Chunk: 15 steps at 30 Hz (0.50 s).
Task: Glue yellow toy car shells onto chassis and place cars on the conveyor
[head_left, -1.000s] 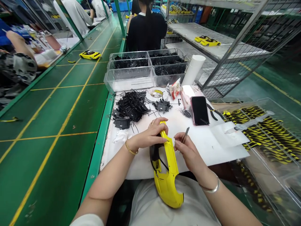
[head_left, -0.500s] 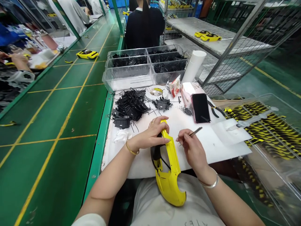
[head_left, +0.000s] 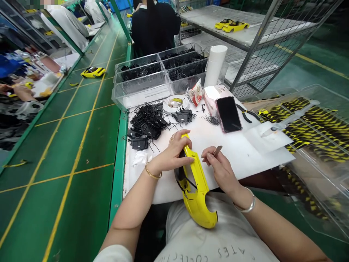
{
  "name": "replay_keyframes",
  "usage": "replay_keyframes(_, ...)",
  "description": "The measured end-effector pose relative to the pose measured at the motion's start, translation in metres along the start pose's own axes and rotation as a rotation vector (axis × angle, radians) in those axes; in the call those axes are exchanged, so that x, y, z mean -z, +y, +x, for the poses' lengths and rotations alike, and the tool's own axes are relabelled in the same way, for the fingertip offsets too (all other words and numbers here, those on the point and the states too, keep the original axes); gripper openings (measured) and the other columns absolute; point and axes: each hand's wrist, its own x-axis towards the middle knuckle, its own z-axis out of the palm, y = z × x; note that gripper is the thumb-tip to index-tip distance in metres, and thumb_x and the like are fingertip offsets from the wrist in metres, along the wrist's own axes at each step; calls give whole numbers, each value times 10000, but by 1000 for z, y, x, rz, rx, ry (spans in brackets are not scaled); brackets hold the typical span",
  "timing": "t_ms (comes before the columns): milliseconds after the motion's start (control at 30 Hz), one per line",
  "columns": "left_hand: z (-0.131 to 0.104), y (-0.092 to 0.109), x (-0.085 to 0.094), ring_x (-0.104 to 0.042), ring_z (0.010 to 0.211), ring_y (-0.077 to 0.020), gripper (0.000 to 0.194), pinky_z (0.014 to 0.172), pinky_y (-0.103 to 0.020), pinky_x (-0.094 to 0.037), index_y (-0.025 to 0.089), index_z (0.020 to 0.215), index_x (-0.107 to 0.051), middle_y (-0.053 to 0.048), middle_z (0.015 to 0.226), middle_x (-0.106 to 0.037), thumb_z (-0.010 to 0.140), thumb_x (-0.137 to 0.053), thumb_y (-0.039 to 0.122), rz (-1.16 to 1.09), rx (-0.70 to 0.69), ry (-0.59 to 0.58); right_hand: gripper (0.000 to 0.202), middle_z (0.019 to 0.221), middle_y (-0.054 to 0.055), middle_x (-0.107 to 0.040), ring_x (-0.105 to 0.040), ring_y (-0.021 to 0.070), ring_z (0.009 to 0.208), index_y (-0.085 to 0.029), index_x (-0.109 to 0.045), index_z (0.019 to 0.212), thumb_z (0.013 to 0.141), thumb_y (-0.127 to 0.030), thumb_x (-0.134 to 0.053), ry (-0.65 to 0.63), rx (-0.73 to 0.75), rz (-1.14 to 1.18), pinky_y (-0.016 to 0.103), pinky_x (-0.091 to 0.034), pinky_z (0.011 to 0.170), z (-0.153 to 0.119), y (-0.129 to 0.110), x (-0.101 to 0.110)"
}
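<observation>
**Yellow car shell (head_left: pixel 200 185) over the near edge of a crowded worktop (head_left: pixel 166 189)**

Head view: so the shell pokes out past the near edge, one end over the worktop, the other down by the person's shirt. Can't tell if it's actually resting on the lap. Left hand (head_left: pixel 177 151) is wrapped round the upper end. Right hand (head_left: pixel 220 167) is just beside it, fingers closed on a slim metal tool (head_left: pixel 217 150).

The surface is white and pretty packed. Along the left edge there's a heap of black wired parts (head_left: pixel 147 125), with a crumpled white tissue (head_left: pixel 140 159) nearer the person. A clear divided bin (head_left: pixel 144 86) sits at the far edge, a white cylinder (head_left: pixel 216 67) by the far right corner. Phone (head_left: pixel 229 114) and black pliers (head_left: pixel 247 113) are over toward the right edge, tiny black bits (head_left: pixel 212 119) next to the phone.

Room-wise: a long green belt (head_left: pixel 68 207) with yellow lines runs past the left edge, yellow car (head_left: pixel 93 72) on it. Someone in a dark top (head_left: pixel 155 31) is beyond the far edge, and a metal rack (head_left: pixel 205 17) on the right carries two more yellow cars (head_left: pixel 231 25).
</observation>
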Motion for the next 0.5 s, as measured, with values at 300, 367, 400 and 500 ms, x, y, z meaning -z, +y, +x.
replay_keyframes(300,0,3,0,-216,1414,-310,281,1135,-490,-211,213,974,-454,-163,1371,-336,819,-648,343,13,7,5,202,843,3,-528,-485,164,778,-231,-578,916,973,-387,-463,-7,6,17,321,-394,733,-2,3,4)
replay_keyframes(367,0,3,0,-218,1415,-308,277,1134,-493,-216,213,977,-453,-165,1367,-339,821,-644,338,16,8,2,199,846,3,-526,-480,163,778,-230,-578,920,975,-381,-460,-7,7,21,321,-387,732,-1,3,4)
replay_keyframes(400,0,3,0,-219,1414,-308,275,1132,-495,-222,214,978,-451,-165,1367,-339,822,-642,336,17,8,1,198,849,4,-528,-479,163,780,-230,-578,921,976,-379,-460,-5,10,22,321,-385,734,-1,3,4)
replay_keyframes(500,0,4,-1,-222,1413,-308,275,1129,-505,-233,217,983,-446,-164,1366,-341,820,-639,324,29,9,-2,197,859,8,-534,-479,165,790,-228,-579,919,975,-377,-463,7,24,40,323,-381,736,0,3,5)
